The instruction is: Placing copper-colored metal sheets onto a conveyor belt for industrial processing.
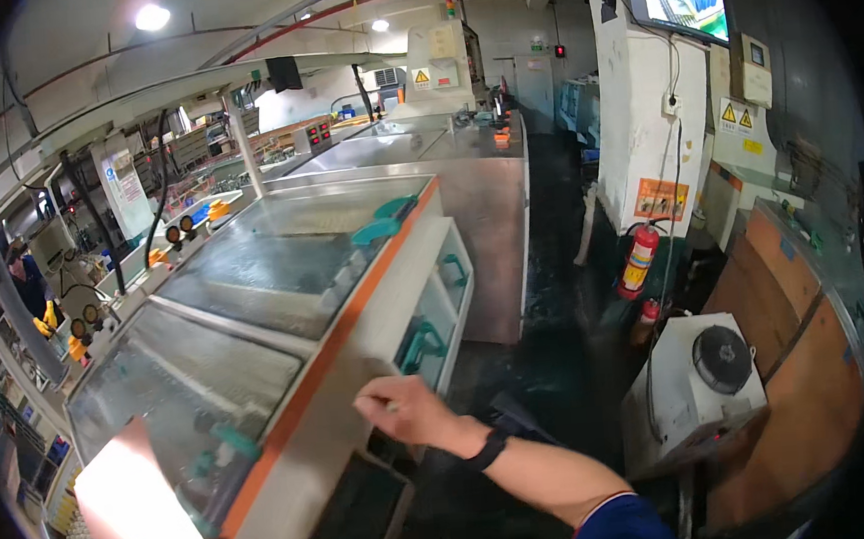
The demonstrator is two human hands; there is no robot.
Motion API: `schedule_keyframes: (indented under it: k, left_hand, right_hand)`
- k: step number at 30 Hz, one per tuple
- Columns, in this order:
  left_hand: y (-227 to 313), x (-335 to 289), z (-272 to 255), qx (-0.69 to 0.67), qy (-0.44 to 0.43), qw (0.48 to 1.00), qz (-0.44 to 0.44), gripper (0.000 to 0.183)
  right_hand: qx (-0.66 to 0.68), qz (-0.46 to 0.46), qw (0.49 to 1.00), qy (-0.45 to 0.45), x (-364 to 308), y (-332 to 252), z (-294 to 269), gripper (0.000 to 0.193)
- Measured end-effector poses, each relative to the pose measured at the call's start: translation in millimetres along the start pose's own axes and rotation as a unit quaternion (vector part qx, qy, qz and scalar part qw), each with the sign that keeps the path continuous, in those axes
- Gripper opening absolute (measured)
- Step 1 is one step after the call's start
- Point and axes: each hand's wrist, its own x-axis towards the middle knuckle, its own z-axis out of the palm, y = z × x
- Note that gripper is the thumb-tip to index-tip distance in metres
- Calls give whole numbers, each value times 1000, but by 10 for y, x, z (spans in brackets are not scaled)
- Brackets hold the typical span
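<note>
Our right hand (407,409), curled, seems between grips beside the machine (315,426); taking a teal handle (377,231) would need uncurling; left hand unseen.

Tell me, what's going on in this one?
A person's right hand, loosely curled, is beside a long machine with see-through covers lying down; whether it holds anything is unclear. The left hand is out of view. At the machine's near end shows a glaring flat panel; what supports it can't be seen. At far left, beyond the machine, is a co-worker with yellow gloves.
</note>
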Motion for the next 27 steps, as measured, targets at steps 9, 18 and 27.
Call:
schedule_keyframes:
  k: [9,18,27]
  left_hand:
    - [-11,-2213,1709,176,-586,777,-146,30]
    - [-1363,-3834,2821,356,-681,582,-267,37]
    - [-201,-4165,5646,213,-713,640,-194,37]
  right_hand:
    - [-289,177,940,24,295,1053,-4002,17]
    - [28,221,879,422,529,2976,-6633,12]
    - [56,237,913,328,2744,4338,-7238,14]
